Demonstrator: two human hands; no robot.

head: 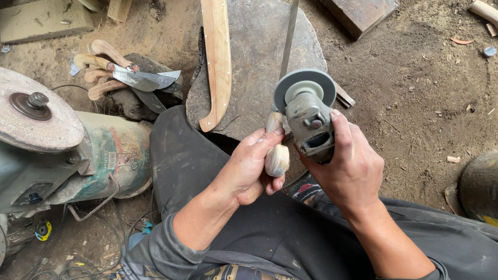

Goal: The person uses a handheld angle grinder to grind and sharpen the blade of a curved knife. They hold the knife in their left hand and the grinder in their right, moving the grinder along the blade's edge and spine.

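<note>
Dirt-floor workshop | left hand (249, 170) grips knife (283, 87) by handle over stone slab (255, 39) | right hand (350, 168) clasps angle grinder (306, 112), disc at blade | grinding underway, finished knives (124, 74) beyond slab's left edge

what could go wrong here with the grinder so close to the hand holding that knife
1. The left hand grips the knife by its wooden handle, bare, right beside the grinder disc; a slip might bring the disc onto the fingers.
2. The right hand alone holds the angle grinder, so a kick off the blade could be hard to control.
3. The work sits just above the person's lap; sparks or a dropped blade may land there.
</note>
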